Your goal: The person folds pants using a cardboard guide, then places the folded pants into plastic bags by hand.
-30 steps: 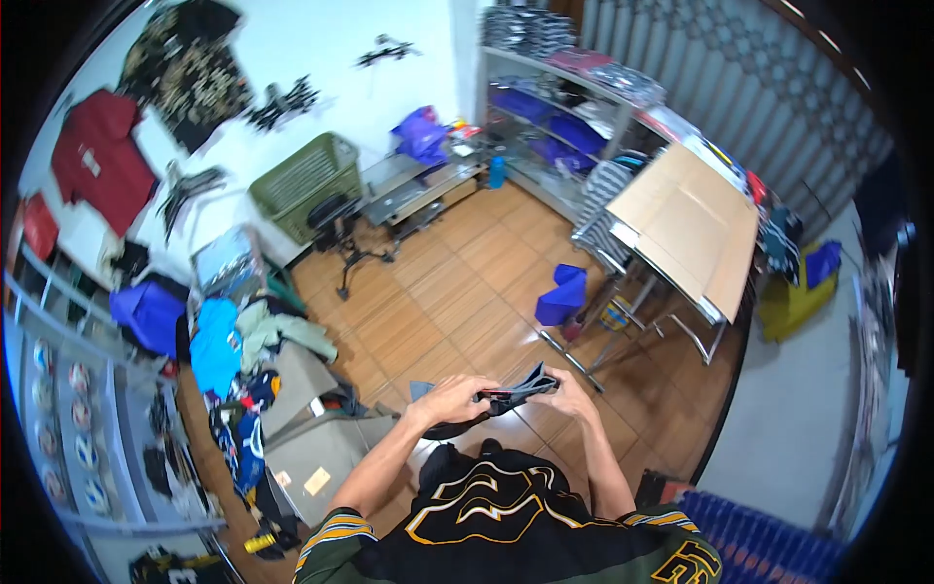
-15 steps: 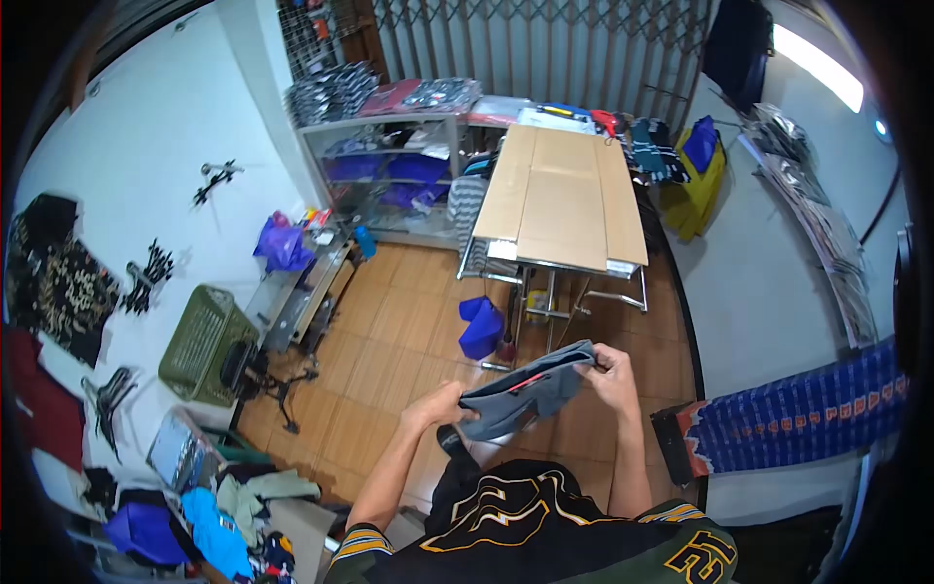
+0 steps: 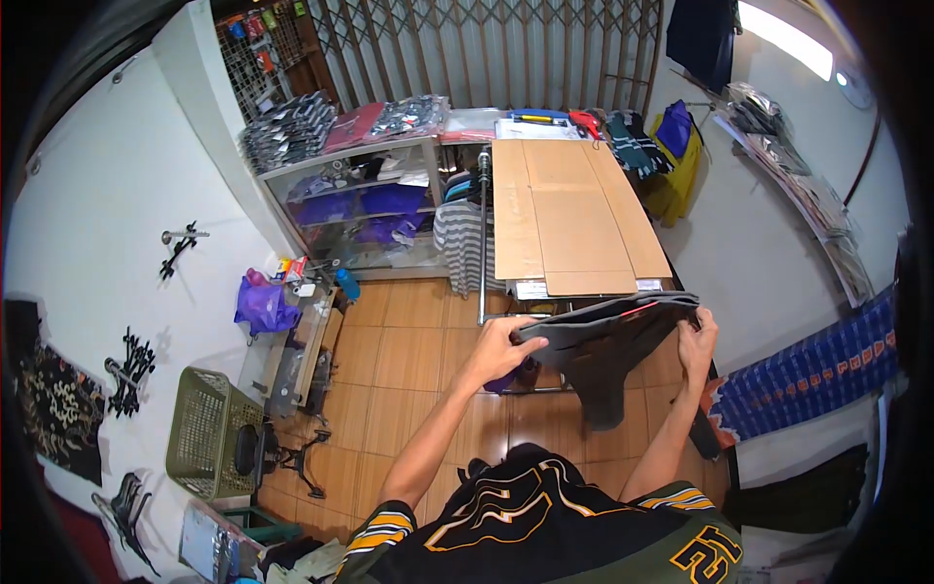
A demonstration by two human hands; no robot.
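Observation:
A pair of dark grey pants (image 3: pixel 608 355) hangs in front of me, stretched between my hands at the top edge. A small red strip shows along that edge, and the lower part narrows toward the floor. My left hand (image 3: pixel 504 350) is closed on the left corner, thumb pointing along the cloth. At the right corner my right hand (image 3: pixel 698 341) pinches the fabric; some of its fingers are behind the cloth. Just beyond the pants stands a table topped with brown cardboard (image 3: pixel 584 219), whose near edge is close to them.
A glass display case (image 3: pixel 355 200) with packed clothes stands behind, left of the table. On the left are a green basket (image 3: pixel 209 428), a low shelf with a purple bag (image 3: pixel 265 307) and wall hooks. A blue patterned cloth (image 3: pixel 808 380) hangs at the right. A red tool (image 3: pixel 587 124) lies at the back.
Both hands have lifted the pants up and forward, nearer the table. The cloth now hangs more open, with its lower part dropping down. My view has moved closer to the table.

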